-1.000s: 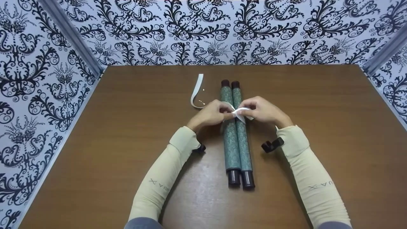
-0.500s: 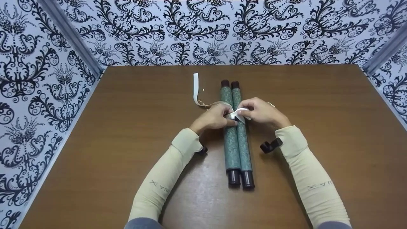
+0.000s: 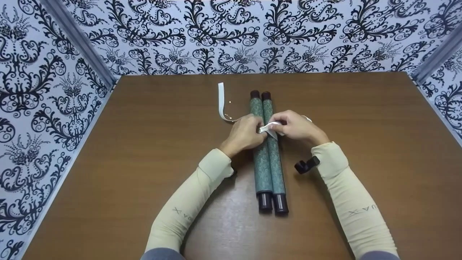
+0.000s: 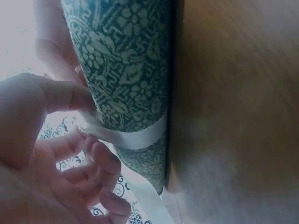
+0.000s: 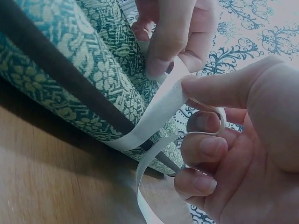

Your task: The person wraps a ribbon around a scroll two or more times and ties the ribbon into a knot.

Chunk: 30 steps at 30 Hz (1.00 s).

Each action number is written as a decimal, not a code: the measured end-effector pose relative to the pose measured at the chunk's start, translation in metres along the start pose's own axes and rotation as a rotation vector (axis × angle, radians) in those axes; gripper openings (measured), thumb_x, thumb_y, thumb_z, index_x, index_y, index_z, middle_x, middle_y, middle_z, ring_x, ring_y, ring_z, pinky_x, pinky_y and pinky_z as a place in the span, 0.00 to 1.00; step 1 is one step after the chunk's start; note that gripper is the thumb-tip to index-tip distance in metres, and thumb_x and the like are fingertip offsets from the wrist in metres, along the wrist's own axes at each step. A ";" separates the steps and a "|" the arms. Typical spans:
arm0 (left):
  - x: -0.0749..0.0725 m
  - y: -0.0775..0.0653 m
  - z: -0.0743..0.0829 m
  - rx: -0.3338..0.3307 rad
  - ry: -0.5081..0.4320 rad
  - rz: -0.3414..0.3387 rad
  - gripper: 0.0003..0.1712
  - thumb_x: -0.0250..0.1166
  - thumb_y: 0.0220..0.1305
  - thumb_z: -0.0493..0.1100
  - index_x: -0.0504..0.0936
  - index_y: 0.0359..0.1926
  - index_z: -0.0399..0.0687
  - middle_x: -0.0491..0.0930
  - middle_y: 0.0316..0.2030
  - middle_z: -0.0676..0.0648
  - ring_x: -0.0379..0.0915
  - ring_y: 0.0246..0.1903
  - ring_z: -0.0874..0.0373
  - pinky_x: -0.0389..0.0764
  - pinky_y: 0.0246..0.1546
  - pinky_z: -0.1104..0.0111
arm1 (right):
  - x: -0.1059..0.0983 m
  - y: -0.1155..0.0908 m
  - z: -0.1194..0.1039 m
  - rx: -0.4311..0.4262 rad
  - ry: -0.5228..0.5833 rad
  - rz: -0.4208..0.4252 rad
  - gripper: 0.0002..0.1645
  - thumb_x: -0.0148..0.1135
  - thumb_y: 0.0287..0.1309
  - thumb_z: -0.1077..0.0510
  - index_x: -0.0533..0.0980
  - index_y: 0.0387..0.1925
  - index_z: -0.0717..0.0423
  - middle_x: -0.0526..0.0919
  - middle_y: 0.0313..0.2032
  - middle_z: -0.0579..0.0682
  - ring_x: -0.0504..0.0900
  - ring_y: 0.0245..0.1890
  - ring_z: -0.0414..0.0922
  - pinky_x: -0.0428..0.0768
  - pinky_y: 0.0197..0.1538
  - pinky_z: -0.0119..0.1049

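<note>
A scroll rolled from both ends into two parallel rolls lies lengthwise on the table, covered in green patterned fabric with dark brown end knobs. A white ribbon wraps round its middle and crosses on top. My left hand pinches the ribbon at the crossing, thumb and forefinger close to the fabric. My right hand holds the ribbon between thumb and fingers just to the right, with a loop of it over the curled fingers. One loose ribbon tail curves out on the table at the left.
Small shiny specks lie beside the loose tail. The brown wooden table is bordered by walls with black-and-white scroll patterns. A black strap piece sticks out from the right cuff.
My left hand has shifted slightly right and turned over the crossing, pulling the ribbon. The loose tail at the left has swung left and stands straighter. My right hand has barely moved.
</note>
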State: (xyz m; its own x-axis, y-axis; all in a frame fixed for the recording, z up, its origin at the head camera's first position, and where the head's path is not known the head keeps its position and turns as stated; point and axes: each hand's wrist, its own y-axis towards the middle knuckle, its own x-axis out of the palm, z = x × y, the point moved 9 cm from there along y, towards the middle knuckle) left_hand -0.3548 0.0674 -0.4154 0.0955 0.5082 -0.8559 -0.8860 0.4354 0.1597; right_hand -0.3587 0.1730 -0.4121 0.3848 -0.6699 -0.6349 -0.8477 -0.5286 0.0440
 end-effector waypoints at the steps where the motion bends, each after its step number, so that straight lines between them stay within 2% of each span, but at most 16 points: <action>1: -0.001 -0.001 0.001 -0.001 -0.001 0.009 0.05 0.66 0.56 0.41 0.82 0.31 0.45 0.75 0.28 0.49 0.68 0.29 0.56 0.73 0.32 0.61 | -0.001 -0.001 -0.005 0.003 0.003 -0.002 0.08 0.58 0.67 0.65 0.81 0.34 0.66 0.72 0.22 0.48 0.68 0.22 0.36 0.67 0.28 0.28; 5: -0.005 -0.001 0.002 -0.010 -0.012 0.028 0.05 0.66 0.56 0.39 0.82 0.34 0.44 0.77 0.29 0.48 0.70 0.29 0.56 0.74 0.33 0.61 | 0.000 -0.002 -0.006 0.031 0.009 0.004 0.09 0.56 0.67 0.67 0.80 0.35 0.71 0.72 0.22 0.51 0.67 0.21 0.36 0.65 0.27 0.27; 8: -0.007 0.000 0.002 -0.022 -0.029 0.026 0.05 0.65 0.56 0.37 0.83 0.35 0.43 0.79 0.28 0.48 0.71 0.28 0.56 0.75 0.32 0.62 | 0.001 0.002 0.011 0.044 0.001 0.018 0.09 0.58 0.68 0.63 0.81 0.36 0.66 0.72 0.22 0.49 0.68 0.22 0.36 0.65 0.27 0.28; 13: -0.014 0.000 0.001 -0.042 -0.077 0.032 0.11 0.64 0.54 0.32 0.84 0.40 0.42 0.85 0.31 0.45 0.75 0.29 0.55 0.78 0.33 0.61 | -0.001 0.001 0.015 0.043 -0.014 0.029 0.09 0.60 0.68 0.59 0.82 0.36 0.61 0.73 0.23 0.47 0.69 0.22 0.37 0.66 0.27 0.30; 18: -0.023 -0.001 0.003 -0.026 -0.077 0.052 0.10 0.63 0.54 0.29 0.88 0.35 0.43 0.87 0.31 0.46 0.78 0.29 0.55 0.80 0.33 0.62 | 0.001 0.002 0.016 0.044 -0.029 0.028 0.09 0.58 0.68 0.62 0.81 0.37 0.64 0.75 0.23 0.53 0.69 0.22 0.36 0.66 0.27 0.29; 24: -0.030 -0.002 0.003 -0.012 -0.064 0.045 0.09 0.66 0.55 0.30 0.90 0.33 0.46 0.87 0.30 0.49 0.81 0.30 0.57 0.81 0.33 0.64 | 0.003 0.005 0.016 0.045 -0.014 0.025 0.09 0.56 0.68 0.66 0.80 0.37 0.69 0.75 0.25 0.58 0.68 0.23 0.38 0.66 0.28 0.28; 30: -0.028 -0.002 0.002 0.011 -0.130 -0.021 0.10 0.65 0.54 0.29 0.89 0.33 0.46 0.86 0.29 0.48 0.79 0.30 0.58 0.78 0.32 0.68 | 0.004 0.005 0.014 0.010 -0.015 0.013 0.08 0.58 0.68 0.64 0.81 0.35 0.65 0.76 0.25 0.53 0.70 0.25 0.38 0.68 0.30 0.29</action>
State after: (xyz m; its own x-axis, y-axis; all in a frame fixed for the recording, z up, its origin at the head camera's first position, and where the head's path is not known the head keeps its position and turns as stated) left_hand -0.3547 0.0539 -0.3907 0.1724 0.5911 -0.7879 -0.8784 0.4543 0.1486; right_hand -0.3667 0.1747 -0.4252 0.3680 -0.6687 -0.6461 -0.8561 -0.5148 0.0451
